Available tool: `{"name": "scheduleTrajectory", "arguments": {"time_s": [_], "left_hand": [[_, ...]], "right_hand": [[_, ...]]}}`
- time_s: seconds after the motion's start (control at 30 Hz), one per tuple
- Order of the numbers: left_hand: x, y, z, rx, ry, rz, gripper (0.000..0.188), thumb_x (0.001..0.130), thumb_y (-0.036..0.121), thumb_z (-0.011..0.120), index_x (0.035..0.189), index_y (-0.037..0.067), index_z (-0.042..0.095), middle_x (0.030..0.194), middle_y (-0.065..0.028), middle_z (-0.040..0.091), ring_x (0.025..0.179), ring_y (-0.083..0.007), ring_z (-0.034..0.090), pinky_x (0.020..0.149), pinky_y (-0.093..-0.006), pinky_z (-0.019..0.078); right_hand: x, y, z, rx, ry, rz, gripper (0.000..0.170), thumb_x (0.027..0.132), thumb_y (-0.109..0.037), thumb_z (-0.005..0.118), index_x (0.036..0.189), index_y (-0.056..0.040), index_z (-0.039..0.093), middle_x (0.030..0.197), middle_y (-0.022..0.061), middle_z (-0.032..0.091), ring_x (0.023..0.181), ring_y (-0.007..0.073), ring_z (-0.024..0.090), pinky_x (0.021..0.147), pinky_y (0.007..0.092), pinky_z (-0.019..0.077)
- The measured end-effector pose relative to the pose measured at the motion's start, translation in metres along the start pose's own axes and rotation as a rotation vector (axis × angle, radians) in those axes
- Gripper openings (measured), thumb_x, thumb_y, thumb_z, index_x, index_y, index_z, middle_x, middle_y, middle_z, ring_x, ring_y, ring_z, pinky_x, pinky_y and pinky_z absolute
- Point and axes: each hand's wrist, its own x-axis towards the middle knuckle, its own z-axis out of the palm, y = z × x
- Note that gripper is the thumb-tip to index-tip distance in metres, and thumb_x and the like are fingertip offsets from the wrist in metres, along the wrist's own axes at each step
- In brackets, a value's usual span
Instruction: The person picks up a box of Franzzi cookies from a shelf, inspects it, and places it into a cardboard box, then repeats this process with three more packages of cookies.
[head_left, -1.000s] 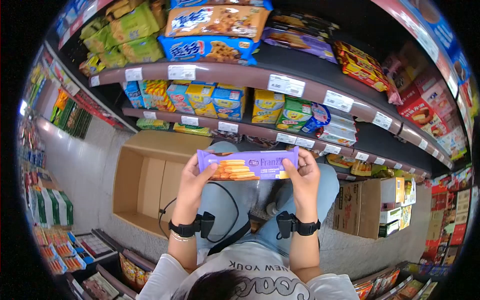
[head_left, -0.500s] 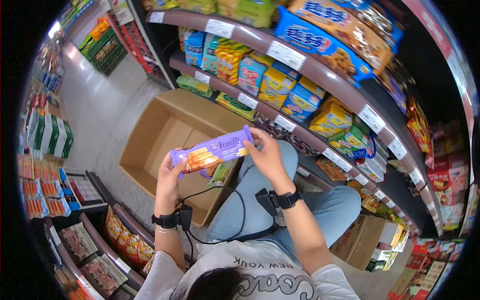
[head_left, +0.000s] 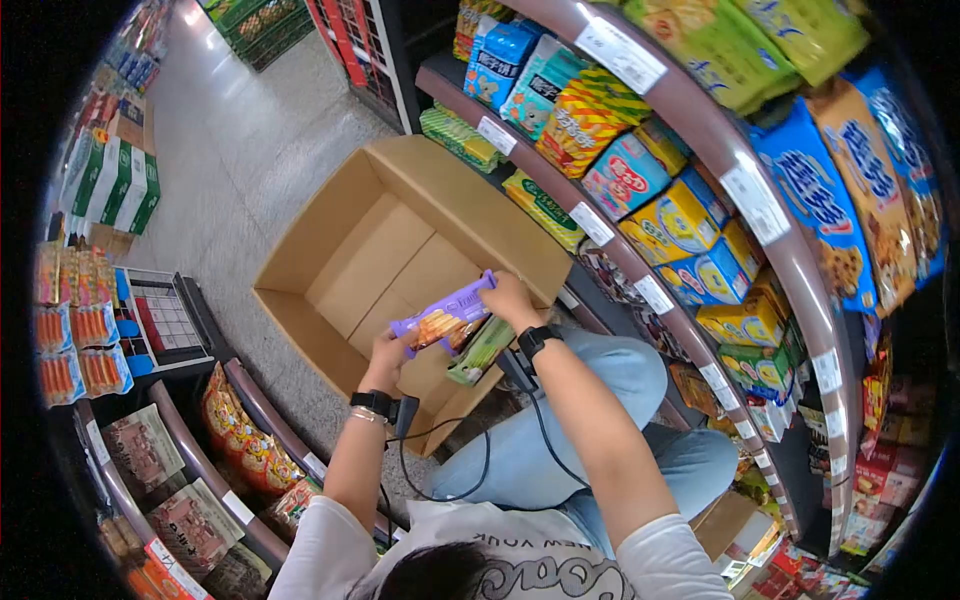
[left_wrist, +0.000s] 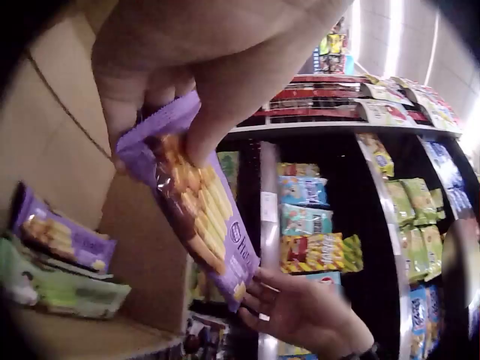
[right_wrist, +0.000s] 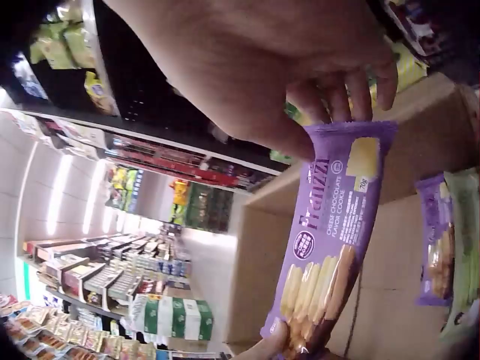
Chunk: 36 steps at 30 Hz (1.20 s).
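Observation:
A purple packet of Franzzi cookies [head_left: 440, 318] is held between both hands over an open cardboard box [head_left: 345, 235]. My left hand [head_left: 388, 355] pinches one end, thumb across the printed front in the left wrist view. At the other end is my right hand [head_left: 510, 298], thumb at the edge and fingers behind the wrapper in the right wrist view. Inside the box, another purple packet [left_wrist: 64, 232] lies beside a green packet [left_wrist: 67, 285]. The held packet partly hides them in the head view.
Shelves of snack bags and small boxes [head_left: 685, 220] rise close on the right. A low rack [head_left: 185, 500] with packets stands at lower left. White and green cartons [head_left: 115, 180] sit across the aisle floor [head_left: 230, 140]. A black cable [head_left: 488, 455] loops over the person's leg.
Head and body have turned left, away from facing the shelf. Both hands have carried the purple packet from in front of the lap to over the box, tilting it.

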Motion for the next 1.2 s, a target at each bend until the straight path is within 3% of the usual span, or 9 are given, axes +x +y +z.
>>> {"name": "scheduleTrajectory", "arguments": {"time_s": [0.03,0.27,0.4,0.53,0.73,0.93,1.03,1.13,1.2], "left_hand": [[0.007,-0.003,-0.003,0.057,0.031,-0.025,0.022,0.085,0.01,0.065,0.103,-0.001,0.061,0.096,-0.0078,0.064,0.081,-0.0159,0.062,0.068,-0.0282,0.0514],[0.055,-0.06,-0.004,0.178,0.164,-0.219,0.025,0.081,0.012,0.071,0.102,0.002,0.06,0.094,-0.0064,0.063,0.076,-0.0161,0.061,0.064,-0.0284,0.0513],[0.063,-0.083,-0.004,0.12,0.181,-0.229,0.037,0.078,0.007,0.072,0.11,0.001,0.055,0.1,-0.0091,0.062,0.083,-0.0185,0.061,0.067,-0.032,0.0532],[0.063,-0.082,0.004,0.174,0.309,-0.279,0.044,0.078,0.005,0.072,0.116,0.0,0.05,0.105,-0.0122,0.06,0.088,-0.0201,0.061,0.071,-0.0346,0.0543],[0.076,-0.103,-0.001,0.252,0.185,-0.279,0.057,0.079,0.008,0.07,0.128,0.004,0.041,0.096,-0.0096,0.061,0.086,-0.0175,0.059,0.062,-0.0321,0.0517],[0.082,-0.109,0.004,0.871,0.011,-0.292,0.042,0.081,0.018,0.064,0.121,0.01,0.054,0.091,-0.0042,0.061,0.068,-0.0137,0.054,0.053,-0.029,0.0437],[0.08,-0.113,0.003,0.816,-0.045,-0.234,0.045,0.08,0.021,0.065,0.121,0.008,0.053,0.09,-0.0049,0.062,0.068,-0.0146,0.055,0.057,-0.0272,0.0445],[0.109,-0.154,-0.027,0.707,-0.098,-0.116,0.051,0.081,0.023,0.062,0.127,0.007,0.047,0.093,-0.005,0.062,0.073,-0.0163,0.056,0.066,-0.0339,0.0462],[0.103,-0.152,-0.025,0.62,0.096,-0.167,0.047,0.079,0.011,0.062,0.124,0.002,0.05,0.097,-0.0109,0.063,0.083,-0.0199,0.058,0.074,-0.0324,0.047]], "right_hand": [[0.001,-0.001,0.007,-0.003,0.038,-0.023,0.037,0.069,-0.03,0.066,0.093,-0.0014,0.064,0.087,0.0211,0.066,0.086,0.0349,0.063,0.078,0.0417,0.0488],[0.018,0.033,0.032,-0.005,-0.109,0.089,0.051,0.073,-0.03,0.063,0.112,0.0026,0.055,0.11,0.0272,0.058,0.106,0.0373,0.056,0.091,0.0409,0.0428],[0.034,0.051,0.041,0.135,-0.233,0.145,0.055,0.074,-0.019,0.056,0.122,0.0066,0.048,0.119,0.0277,0.054,0.115,0.0386,0.05,0.097,0.0386,0.039],[0.037,0.042,0.037,0.158,-0.322,0.113,0.064,0.075,-0.019,0.051,0.134,0.0009,0.037,0.125,0.0289,0.049,0.121,0.038,0.044,0.102,0.0408,0.0341],[0.038,0.043,0.052,-0.033,-0.316,0.226,0.067,0.074,-0.023,0.054,0.134,0.0026,0.037,0.131,0.0295,0.044,0.126,0.0366,0.04,0.105,0.0382,0.0316],[0.03,0.027,0.035,-0.264,-0.36,0.306,0.065,0.074,-0.024,0.053,0.133,-0.0012,0.039,0.133,0.0285,0.041,0.128,0.0386,0.035,0.106,0.0425,0.0302],[0.027,0.03,0.036,-0.259,-0.251,0.205,0.062,0.074,-0.023,0.053,0.13,-0.0002,0.042,0.13,0.0277,0.045,0.124,0.0387,0.041,0.104,0.0427,0.0323],[0.025,0.026,0.034,-0.171,-0.203,0.196,0.057,0.073,-0.019,0.053,0.126,0.0004,0.047,0.124,0.0278,0.05,0.118,0.0386,0.046,0.102,0.0423,0.0355],[0.019,0.011,0.023,-0.143,-0.223,0.178,0.053,0.073,-0.017,0.053,0.123,0.001,0.05,0.12,0.0277,0.053,0.115,0.0385,0.049,0.1,0.0417,0.0376]]}}
